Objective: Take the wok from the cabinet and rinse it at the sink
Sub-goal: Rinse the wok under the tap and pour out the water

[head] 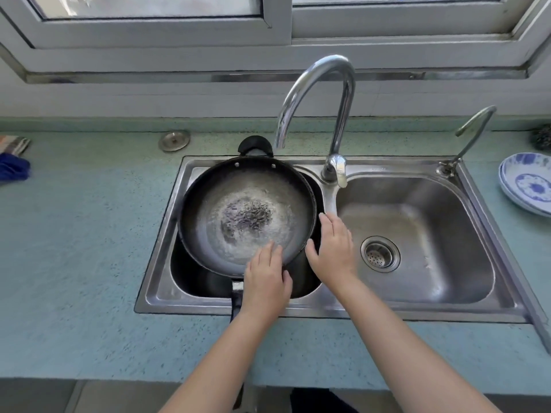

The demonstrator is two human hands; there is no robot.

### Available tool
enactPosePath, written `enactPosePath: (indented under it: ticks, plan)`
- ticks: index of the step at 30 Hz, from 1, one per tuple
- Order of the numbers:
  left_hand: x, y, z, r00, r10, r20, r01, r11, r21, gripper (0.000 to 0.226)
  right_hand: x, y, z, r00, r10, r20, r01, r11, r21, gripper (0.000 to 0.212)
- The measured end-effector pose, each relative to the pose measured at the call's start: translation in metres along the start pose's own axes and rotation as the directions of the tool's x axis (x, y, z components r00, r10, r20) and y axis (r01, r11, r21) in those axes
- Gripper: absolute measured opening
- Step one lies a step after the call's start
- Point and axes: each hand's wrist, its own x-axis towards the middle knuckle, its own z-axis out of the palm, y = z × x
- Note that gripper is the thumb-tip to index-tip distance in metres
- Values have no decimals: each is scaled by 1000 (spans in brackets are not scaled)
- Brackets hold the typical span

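A dark round wok [226, 210] with a worn, pale centre lies in the left basin of a steel double sink [328, 308]. Its long handle [236, 296] points toward me and a black loop handle sits at the far rim. My left hand [265, 281] rests over the wok's near rim where the long handle joins, fingers on the inner surface. My right hand [334, 248] lies flat against the wok's right rim, fingers spread. The curved faucet [316, 93] has its spout above the wok's far edge; no water stream is visible.
The right basin [417, 234] has a drain strainer. A small second tap [474, 129] stands at the sink's back right. Blue-and-white plates [527, 186] sit on the teal counter at right, a blue cloth [13, 168] at far left, a window behind.
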Motion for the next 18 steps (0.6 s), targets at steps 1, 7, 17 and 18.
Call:
enactPosePath:
  ticks: [1, 7, 17, 18]
  plan:
    - [-6, -4, -4, 1000, -3, 5, 3, 1000, -3, 51, -9, -6, 1, 1000, 1, 1, -1, 1000, 18, 56]
    - [-45, -33, -21, 997, -74, 21, 74, 997, -4, 54, -57, -40, 11, 998, 11, 66, -13, 1000, 28, 56]
    - [-107, -60, -31, 976, -173, 130, 194, 967, -167, 58, -129, -74, 31, 979, 43, 199, -49, 998, 25, 54]
    - [-113, -61, -30, 966, -205, 157, 236, 946, -220, 59, -135, -77, 33, 974, 50, 220, -59, 998, 36, 52]
